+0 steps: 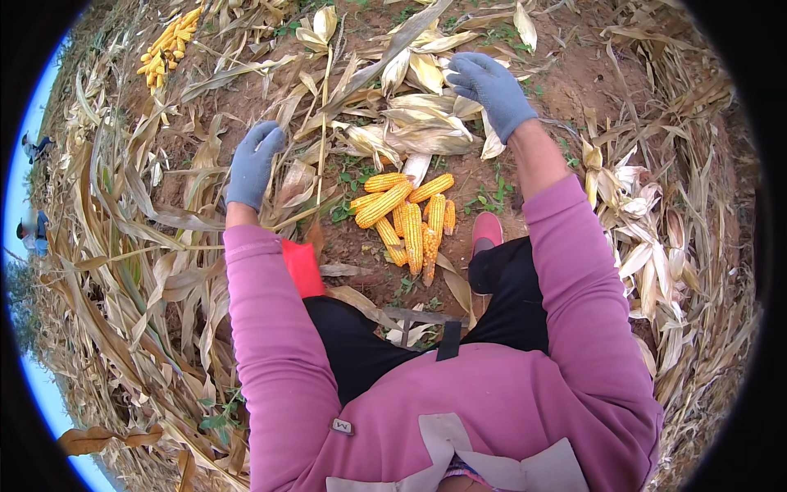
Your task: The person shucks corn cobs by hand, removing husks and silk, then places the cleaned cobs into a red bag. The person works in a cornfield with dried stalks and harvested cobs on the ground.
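Observation:
My left hand [253, 166], in a grey-blue glove, hovers above dry corn leaves [187, 215] at the left. Its fingers are loosely bent with a small gap at the thumb, and nothing shows in them. My right hand [494, 93], gloved alike, reaches farther forward with its fingers a little apart. Its fingertips are close to pale corn husks [428, 72]; whether they touch cannot be told. On the soil between my legs lies a small heap of husked yellow corn cobs [412, 234]. More unhusked ears [430, 127] lie just beyond the heap.
A second pile of yellow cobs [170, 47] lies at the far left. Opened husks [648, 254] are heaped at the right. Something red [302, 268] is beside my left leg, and a pink shoe [487, 230] is near the cobs. Two people [34, 148] are far off at the left edge.

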A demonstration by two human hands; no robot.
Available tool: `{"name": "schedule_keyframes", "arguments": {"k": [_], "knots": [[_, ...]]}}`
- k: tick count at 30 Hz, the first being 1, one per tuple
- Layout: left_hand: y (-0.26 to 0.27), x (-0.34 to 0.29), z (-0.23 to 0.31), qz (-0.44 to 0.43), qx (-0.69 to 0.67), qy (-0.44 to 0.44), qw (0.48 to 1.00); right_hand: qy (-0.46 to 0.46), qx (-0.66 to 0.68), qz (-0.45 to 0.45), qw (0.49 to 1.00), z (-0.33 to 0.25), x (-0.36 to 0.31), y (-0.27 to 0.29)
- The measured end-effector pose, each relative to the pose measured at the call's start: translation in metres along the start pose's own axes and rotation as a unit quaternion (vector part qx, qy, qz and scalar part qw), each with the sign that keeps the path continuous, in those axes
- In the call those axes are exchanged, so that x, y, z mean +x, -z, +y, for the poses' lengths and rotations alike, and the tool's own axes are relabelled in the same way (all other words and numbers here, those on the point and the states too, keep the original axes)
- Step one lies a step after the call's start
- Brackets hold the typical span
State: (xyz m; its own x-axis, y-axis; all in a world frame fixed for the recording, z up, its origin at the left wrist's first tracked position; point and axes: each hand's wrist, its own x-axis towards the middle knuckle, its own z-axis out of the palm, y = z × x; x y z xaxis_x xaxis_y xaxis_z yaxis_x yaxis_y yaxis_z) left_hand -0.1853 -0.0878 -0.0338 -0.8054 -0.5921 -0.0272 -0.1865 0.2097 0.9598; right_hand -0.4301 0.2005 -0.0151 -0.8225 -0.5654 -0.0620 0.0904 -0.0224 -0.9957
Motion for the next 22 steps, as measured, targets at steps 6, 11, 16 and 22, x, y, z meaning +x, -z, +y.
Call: {"name": "schedule_keyframes", "arguments": {"k": [6, 11, 16, 22], "knots": [[-0.012, -0.002, 0.005, -0.082, 0.122, -0.018, 0.989, 0.033, -0.019, 0.019, 0.999, 0.0, 0.003, 0.003], [-0.018, -0.006, 0.017, -0.082, 0.131, -0.022, 0.988, 0.113, 0.098, 0.155, 0.976, -0.02, 0.015, 0.047], [-0.02, -0.007, 0.02, -0.094, 0.15, -0.014, 0.984, 0.086, 0.155, 0.222, 0.959, -0.021, 0.02, 0.086], [-0.036, -0.026, 0.047, -0.075, 0.14, -0.035, 0.987, -0.079, -0.144, 0.113, 0.98, 0.046, 0.043, 0.079]]}}
